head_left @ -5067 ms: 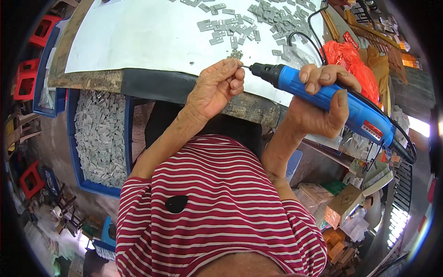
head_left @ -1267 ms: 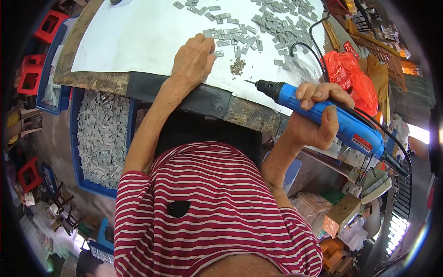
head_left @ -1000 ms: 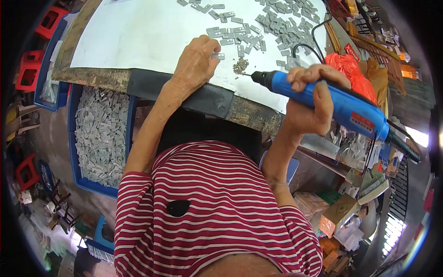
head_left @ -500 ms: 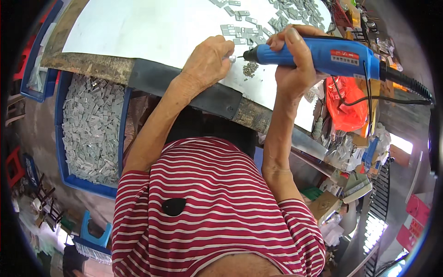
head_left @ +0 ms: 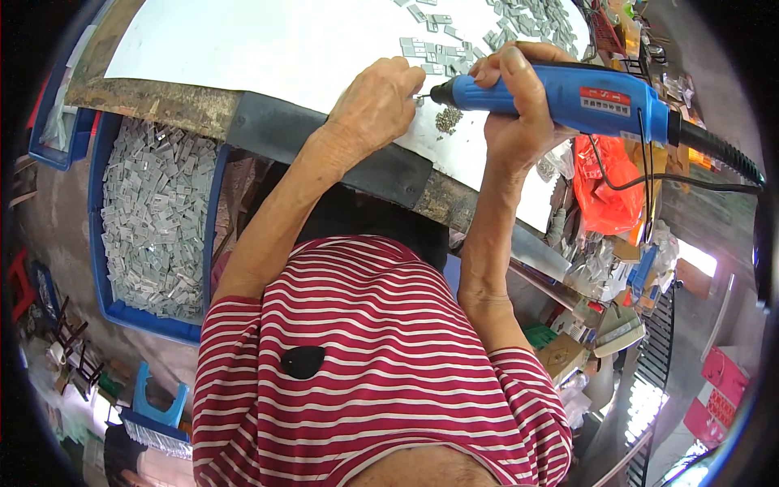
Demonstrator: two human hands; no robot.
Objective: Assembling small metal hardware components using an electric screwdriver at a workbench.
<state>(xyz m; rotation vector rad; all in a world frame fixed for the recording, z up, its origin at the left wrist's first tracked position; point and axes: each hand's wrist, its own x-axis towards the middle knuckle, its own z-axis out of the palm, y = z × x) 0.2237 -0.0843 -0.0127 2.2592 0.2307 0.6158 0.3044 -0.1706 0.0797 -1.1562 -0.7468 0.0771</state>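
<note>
Driver (head_left: 580, 91), blue and thick-bodied, is held level between 1 and 2 o'clock (hours counted from the middle of the view), clamped in the right hand (head_left: 519, 105), with the thumb laid across its body. Its dark nose points to 9 o'clock, and the thin bit (head_left: 424, 96) reaches the fingertips of the left hand (head_left: 377, 101). That hand is at 12 o'clock, its fingers bent in together; a speck of grey shows at their tips (too small to name), so I can't make out whether they pinch a part. Just below the nose, at 1 o'clock, tiny metal pieces (head_left: 448, 122) lie in a small loose pile on white paper (head_left: 243, 49). Past them, between 12 and 1 o'clock, flat grey plates (head_left: 414, 49) lie scattered, some overlapping, and a denser heap (head_left: 535, 23) spreads farther off at 1 o'clock. Under the paper is a worn wooden table (head_left: 154, 104); a dark strip (head_left: 284, 134) covers part of its near edge. Toward 2 o'clock a black cable (head_left: 714, 144) leaves the driver's back end, above a red bag (head_left: 604, 195). At 9 o'clock, lower than the tabletop, a blue tray (head_left: 150, 319) is filled with similar plates. Farther out stand a blue stool (head_left: 158, 406) at 8 o'clock and pink boxes (head_left: 722, 373) at 4.
</note>
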